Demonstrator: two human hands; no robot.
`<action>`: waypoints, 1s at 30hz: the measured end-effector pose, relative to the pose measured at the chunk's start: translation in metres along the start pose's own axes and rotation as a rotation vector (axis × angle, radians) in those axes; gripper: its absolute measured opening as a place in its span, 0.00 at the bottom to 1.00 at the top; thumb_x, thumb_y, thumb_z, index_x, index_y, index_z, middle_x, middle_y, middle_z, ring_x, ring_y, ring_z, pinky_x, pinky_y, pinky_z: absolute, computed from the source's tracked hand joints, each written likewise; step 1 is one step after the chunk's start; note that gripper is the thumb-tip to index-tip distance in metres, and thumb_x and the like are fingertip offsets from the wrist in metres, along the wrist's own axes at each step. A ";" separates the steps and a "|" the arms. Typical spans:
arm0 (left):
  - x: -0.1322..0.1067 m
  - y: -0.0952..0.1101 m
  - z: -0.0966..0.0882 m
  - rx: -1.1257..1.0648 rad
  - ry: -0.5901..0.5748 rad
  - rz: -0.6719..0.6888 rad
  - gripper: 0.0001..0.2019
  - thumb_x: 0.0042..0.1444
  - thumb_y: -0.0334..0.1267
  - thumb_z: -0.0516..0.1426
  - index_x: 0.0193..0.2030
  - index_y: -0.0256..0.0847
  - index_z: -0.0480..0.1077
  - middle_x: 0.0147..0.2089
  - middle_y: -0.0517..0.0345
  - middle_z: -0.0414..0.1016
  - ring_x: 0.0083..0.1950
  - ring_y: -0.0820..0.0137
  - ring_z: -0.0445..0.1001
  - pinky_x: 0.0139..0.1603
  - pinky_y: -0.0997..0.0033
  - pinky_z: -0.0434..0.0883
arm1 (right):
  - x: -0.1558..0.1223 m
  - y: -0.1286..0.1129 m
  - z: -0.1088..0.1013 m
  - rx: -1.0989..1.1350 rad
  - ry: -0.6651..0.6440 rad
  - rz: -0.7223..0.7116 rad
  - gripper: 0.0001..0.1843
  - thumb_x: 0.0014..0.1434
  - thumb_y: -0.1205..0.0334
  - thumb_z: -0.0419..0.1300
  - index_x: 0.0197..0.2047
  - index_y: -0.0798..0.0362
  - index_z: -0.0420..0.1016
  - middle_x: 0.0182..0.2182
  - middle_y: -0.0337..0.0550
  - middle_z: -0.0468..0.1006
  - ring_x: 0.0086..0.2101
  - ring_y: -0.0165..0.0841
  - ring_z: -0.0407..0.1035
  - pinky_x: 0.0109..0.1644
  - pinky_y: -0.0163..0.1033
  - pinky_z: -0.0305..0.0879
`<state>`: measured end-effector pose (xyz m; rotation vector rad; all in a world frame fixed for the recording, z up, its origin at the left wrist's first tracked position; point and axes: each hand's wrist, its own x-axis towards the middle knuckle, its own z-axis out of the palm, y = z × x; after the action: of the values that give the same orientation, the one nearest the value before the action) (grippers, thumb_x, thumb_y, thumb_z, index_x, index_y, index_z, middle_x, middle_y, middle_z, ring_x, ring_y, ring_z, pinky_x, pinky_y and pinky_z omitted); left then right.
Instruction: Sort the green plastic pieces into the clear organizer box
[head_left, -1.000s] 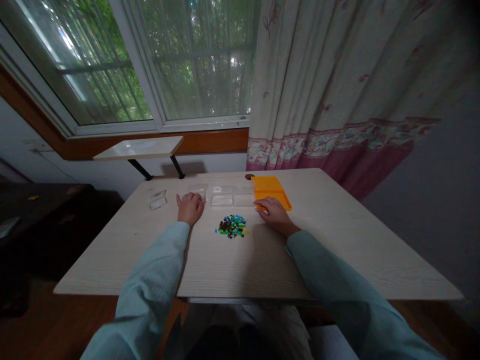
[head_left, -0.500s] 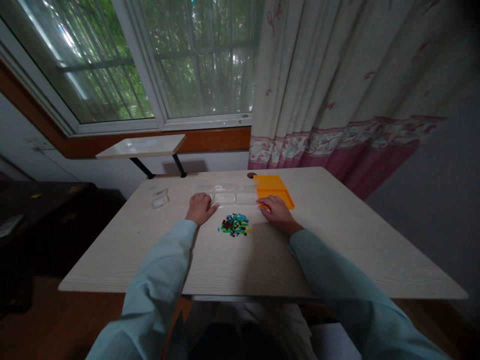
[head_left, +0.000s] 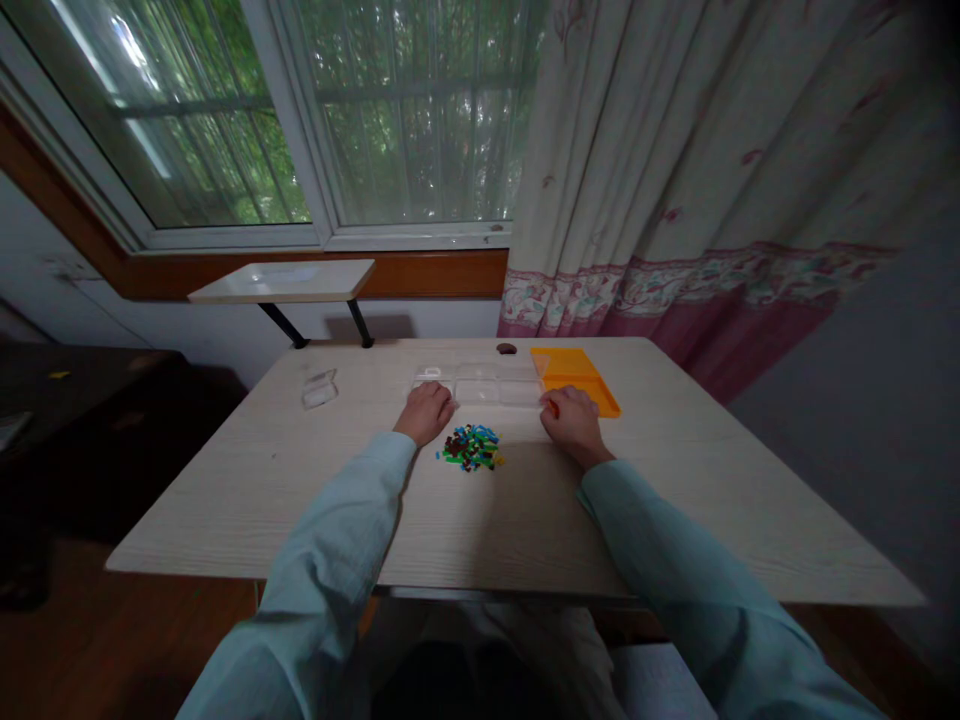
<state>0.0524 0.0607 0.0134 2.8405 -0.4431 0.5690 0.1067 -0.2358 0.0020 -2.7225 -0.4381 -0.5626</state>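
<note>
A row of clear, shallow plastic trays (head_left: 478, 390) lies across the desk; whether they are joined I cannot tell. My left hand (head_left: 427, 412) is at their left end, fingers bent and close together against the near edge. At the right end, my right hand (head_left: 574, 420) grips the near corner with curled fingers, beside an orange plastic case (head_left: 577, 372) lying opened out flat. Part of that case is hidden behind the right hand. Between and nearer than my hands is a pile of small building bricks (head_left: 472, 448) in blue, green, dark brown and yellow.
A small clear plastic box (head_left: 319, 390) lies on the left of the desk (head_left: 465, 530). Behind it a raised shelf (head_left: 289, 282) stands on black legs. A round dark cable hole (head_left: 507, 349) is near the back edge. A curtain (head_left: 637, 180) hangs behind.
Both hands have shifted right, and the clear trays and the orange case have slid right with them. The brick pile stays in place. The view has tilted slightly.
</note>
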 end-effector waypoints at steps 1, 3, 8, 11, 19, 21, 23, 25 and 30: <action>0.000 0.000 -0.002 -0.012 0.005 0.012 0.13 0.63 0.43 0.47 0.40 0.41 0.70 0.42 0.49 0.68 0.47 0.62 0.65 0.51 0.59 0.62 | 0.000 0.001 0.001 -0.002 0.003 0.003 0.12 0.54 0.63 0.53 0.40 0.51 0.75 0.38 0.51 0.71 0.41 0.44 0.61 0.42 0.46 0.54; -0.002 -0.003 -0.011 -0.023 0.059 -0.003 0.12 0.63 0.40 0.47 0.41 0.41 0.70 0.45 0.49 0.68 0.50 0.62 0.65 0.54 0.59 0.61 | 0.000 0.003 0.002 -0.006 0.009 0.005 0.12 0.54 0.63 0.54 0.40 0.51 0.75 0.37 0.51 0.72 0.41 0.44 0.61 0.41 0.45 0.54; -0.024 -0.038 -0.044 0.077 0.421 -0.357 0.12 0.61 0.37 0.49 0.49 0.40 0.68 0.51 0.47 0.64 0.56 0.59 0.60 0.59 0.56 0.58 | -0.001 0.004 0.001 -0.005 0.009 -0.009 0.13 0.55 0.62 0.54 0.42 0.50 0.75 0.38 0.51 0.72 0.41 0.44 0.62 0.40 0.45 0.54; -0.048 -0.072 -0.058 0.199 0.581 -0.621 0.18 0.58 0.36 0.51 0.55 0.36 0.63 0.54 0.43 0.61 0.59 0.56 0.57 0.60 0.53 0.55 | -0.002 0.003 0.000 0.005 0.007 -0.009 0.13 0.56 0.62 0.53 0.42 0.50 0.76 0.38 0.51 0.72 0.41 0.44 0.62 0.41 0.45 0.55; -0.084 -0.123 -0.051 0.263 0.349 -0.919 0.20 0.50 0.34 0.57 0.52 0.35 0.65 0.50 0.41 0.65 0.56 0.51 0.57 0.54 0.50 0.58 | -0.002 0.003 0.000 0.032 0.012 -0.010 0.14 0.55 0.63 0.53 0.43 0.49 0.76 0.38 0.50 0.72 0.41 0.44 0.62 0.42 0.46 0.55; -0.085 -0.124 -0.050 0.265 0.301 -0.915 0.16 0.51 0.35 0.56 0.47 0.35 0.68 0.47 0.42 0.66 0.55 0.52 0.58 0.52 0.51 0.58 | -0.002 0.004 0.001 0.035 0.003 -0.004 0.15 0.55 0.63 0.53 0.44 0.49 0.76 0.39 0.50 0.72 0.42 0.45 0.62 0.43 0.46 0.55; -0.085 -0.123 -0.049 0.263 0.293 -0.902 0.13 0.52 0.35 0.56 0.45 0.35 0.69 0.46 0.43 0.67 0.53 0.52 0.59 0.50 0.52 0.58 | -0.002 0.004 0.002 0.036 -0.006 0.000 0.15 0.55 0.63 0.53 0.44 0.50 0.76 0.39 0.50 0.72 0.42 0.45 0.62 0.43 0.46 0.55; -0.084 -0.124 -0.050 0.249 0.297 -0.901 0.12 0.53 0.35 0.55 0.43 0.34 0.70 0.45 0.42 0.67 0.52 0.52 0.60 0.49 0.53 0.59 | -0.001 0.004 0.001 0.035 -0.014 0.003 0.15 0.55 0.63 0.53 0.44 0.50 0.76 0.39 0.51 0.72 0.42 0.44 0.62 0.43 0.46 0.55; -0.076 -0.128 -0.047 0.179 0.334 -0.810 0.13 0.54 0.37 0.53 0.44 0.37 0.71 0.46 0.43 0.66 0.51 0.55 0.63 0.53 0.54 0.61 | -0.001 0.003 0.000 0.014 -0.032 0.012 0.17 0.56 0.63 0.52 0.46 0.49 0.75 0.39 0.49 0.72 0.42 0.42 0.62 0.45 0.44 0.54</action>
<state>0.0120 0.2107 0.0064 2.6604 0.8096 0.8852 0.1063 -0.2389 0.0011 -2.7229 -0.4314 -0.5114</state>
